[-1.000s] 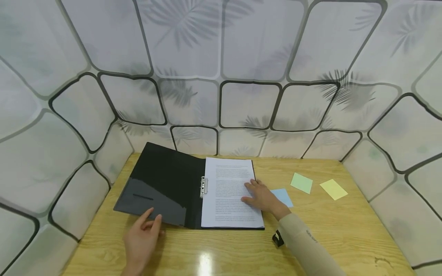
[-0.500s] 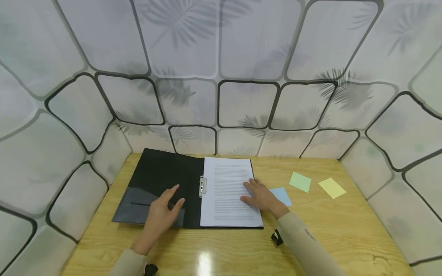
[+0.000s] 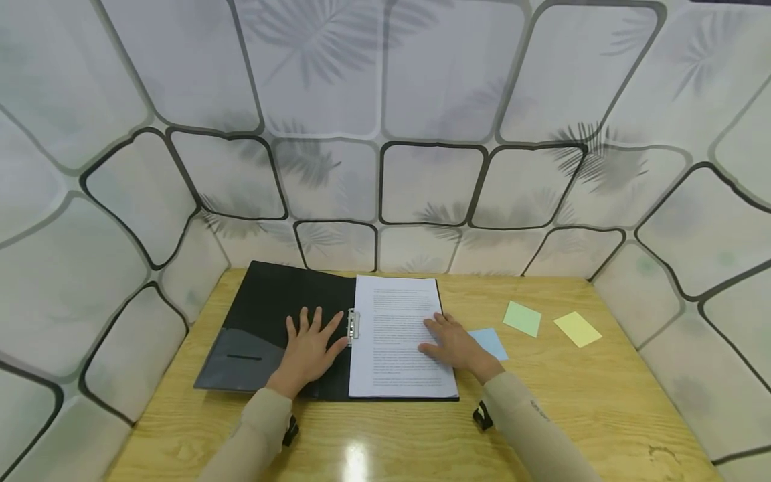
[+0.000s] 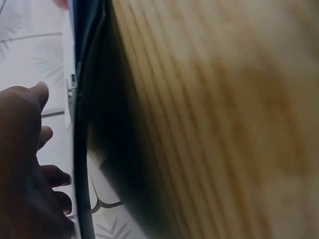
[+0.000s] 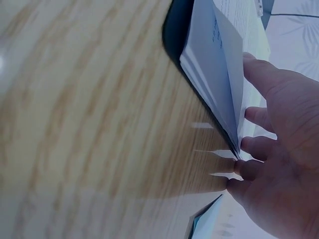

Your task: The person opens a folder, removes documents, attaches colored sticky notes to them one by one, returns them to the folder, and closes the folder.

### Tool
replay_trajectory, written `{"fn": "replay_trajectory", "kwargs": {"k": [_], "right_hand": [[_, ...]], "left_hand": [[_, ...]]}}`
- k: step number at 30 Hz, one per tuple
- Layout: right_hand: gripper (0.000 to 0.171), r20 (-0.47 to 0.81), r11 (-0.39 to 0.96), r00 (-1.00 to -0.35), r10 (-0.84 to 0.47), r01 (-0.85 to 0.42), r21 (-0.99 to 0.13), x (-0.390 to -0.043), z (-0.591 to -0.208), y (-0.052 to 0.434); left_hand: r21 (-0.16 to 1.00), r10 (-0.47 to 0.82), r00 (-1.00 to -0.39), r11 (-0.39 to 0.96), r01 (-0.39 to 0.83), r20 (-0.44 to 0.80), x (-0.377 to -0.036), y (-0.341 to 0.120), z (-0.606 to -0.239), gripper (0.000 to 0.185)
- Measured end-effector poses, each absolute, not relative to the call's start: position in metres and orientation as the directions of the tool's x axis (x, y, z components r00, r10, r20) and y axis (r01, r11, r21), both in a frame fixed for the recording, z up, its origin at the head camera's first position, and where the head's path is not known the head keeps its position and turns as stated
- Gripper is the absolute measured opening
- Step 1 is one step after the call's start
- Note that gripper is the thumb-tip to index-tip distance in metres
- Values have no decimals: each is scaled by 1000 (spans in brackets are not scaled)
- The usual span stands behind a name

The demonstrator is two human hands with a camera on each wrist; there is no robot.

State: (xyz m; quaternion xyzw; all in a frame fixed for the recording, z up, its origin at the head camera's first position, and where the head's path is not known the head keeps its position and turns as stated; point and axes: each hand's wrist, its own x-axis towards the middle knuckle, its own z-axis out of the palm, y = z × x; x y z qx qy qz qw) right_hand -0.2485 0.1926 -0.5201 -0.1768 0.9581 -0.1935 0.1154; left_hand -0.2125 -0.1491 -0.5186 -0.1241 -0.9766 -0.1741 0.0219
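Observation:
A black folder lies spread open on the wooden table. Printed white sheets cover its right side, beside a metal clip at the spine. My left hand, fingers spread, is over the folder's left side, its thumb close to the clip. In the left wrist view the folder's edge runs past the fingers. My right hand rests with extended fingers on the right edge of the sheets. The right wrist view shows the stacked paper with the fingertips along its edge.
A blue sticky note lies partly behind the right hand. Farther right are a green note and a yellow note. A patterned fabric wall encloses the table at the back and sides.
My left hand has moved from the folder's lower left edge up and right over its left side, fingers now spread. The folder's left cover has come down flatter. My right hand stays put.

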Motion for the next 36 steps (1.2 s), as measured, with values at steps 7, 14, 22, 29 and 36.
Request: {"fn": "replay_trajectory", "kwargs": {"k": [7, 14, 22, 29, 36], "right_hand": [[71, -147, 859, -912, -382, -293, -419, -248, -521, 192], [72, -135, 852, -909, -394, -306, -425, -248, -524, 192], [72, -150, 866, -910, -387, -302, -399, -250, -524, 193], [71, -157, 870, -911, -382, -297, -394, -251, -521, 192], [70, -137, 863, -910, -391, -311, -399, -250, -523, 191]], "left_hand": [[281, 225, -974, 936, 211, -17, -224, -141, -523, 69], [288, 208, -973, 942, 171, -104, -229, -139, -526, 68], [323, 202, -970, 934, 149, -138, -232, -139, -527, 67], [330, 178, -971, 937, 116, -163, -234, -136, -523, 67], [351, 156, -975, 932, 92, -158, -235, -134, -521, 67]]}}
